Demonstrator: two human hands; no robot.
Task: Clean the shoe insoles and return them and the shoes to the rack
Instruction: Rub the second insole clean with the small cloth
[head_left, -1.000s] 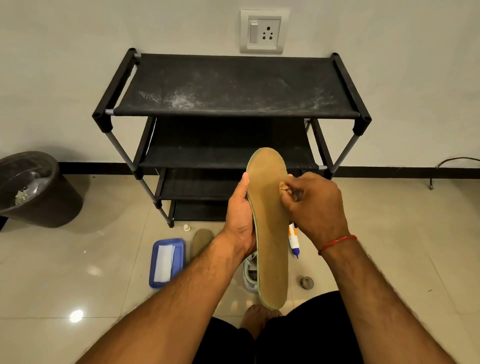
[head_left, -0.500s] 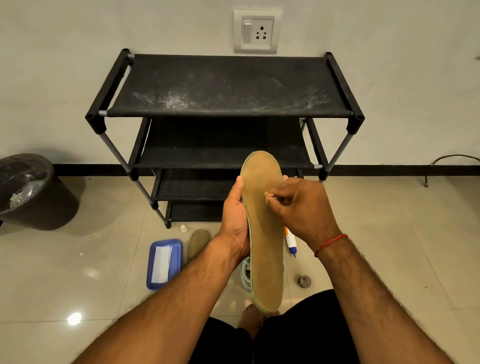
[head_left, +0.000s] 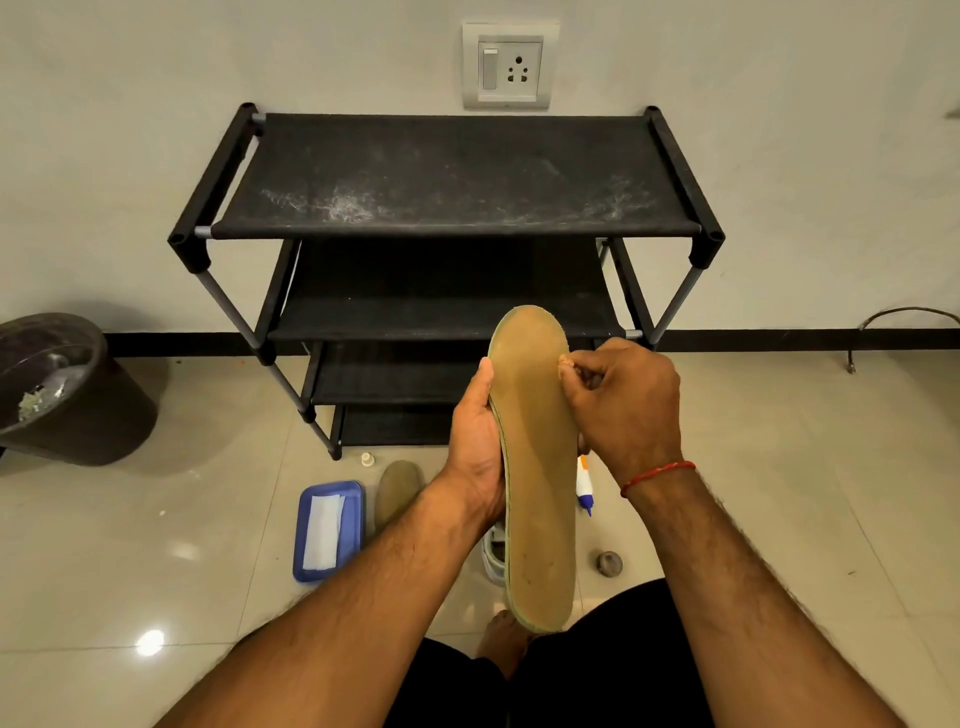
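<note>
A tan insole (head_left: 537, 467) stands upright in front of me, toe end up. My left hand (head_left: 475, 441) grips its left edge at mid-length. My right hand (head_left: 623, 410) has its fingertips pinched at the insole's right edge near the toe; whether something small sits between them I cannot tell. A second tan insole (head_left: 399, 491) lies on the floor below the black shoe rack (head_left: 457, 176). A white shoe (head_left: 493, 558) shows partly behind the held insole. The rack's shelves hold nothing and the top one is dusty.
A blue tray with a white wipe (head_left: 327, 530) lies on the tiled floor at the left. A glue tube (head_left: 584, 486), a small cap (head_left: 367, 459) and a round grey lump (head_left: 609, 564) lie nearby. A dark bin (head_left: 67, 395) stands far left. My bare foot (head_left: 501, 639) is below.
My right hand's pinched fingertips slid across the insole's toe area, first left, then back to the right edge. The left hand kept its grip.
</note>
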